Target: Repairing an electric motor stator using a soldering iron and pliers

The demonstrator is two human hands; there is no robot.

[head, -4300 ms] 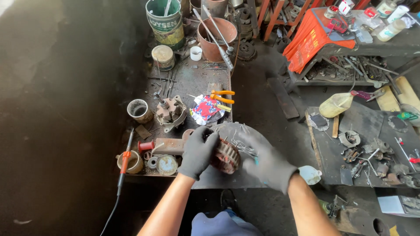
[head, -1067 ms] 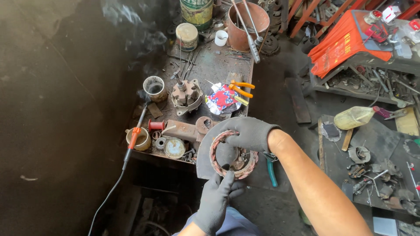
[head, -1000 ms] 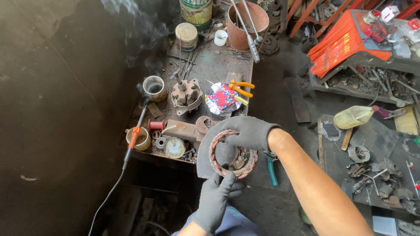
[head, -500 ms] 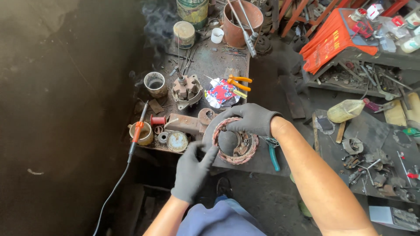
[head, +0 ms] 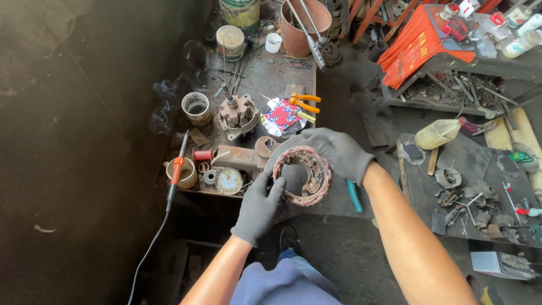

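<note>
Stator ring [head: 303, 176], copper-wound, held over near edge of desk [head: 271, 85]. Right hand [head: 337, 151] clamped on its top rim, left hand [head: 259, 206] cupping lower left, fingers curled onto the winding. Soldering iron [head: 176, 169] rests in a cup, well left.

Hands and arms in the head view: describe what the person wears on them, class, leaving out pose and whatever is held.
Both the left hand and the right hand wear dark grey knitted work gloves with snug cuffs ending at the wrists. The forearms are bare, with no sleeves, watch or bands in view. The gloves look plain, without visible markings.
</note>
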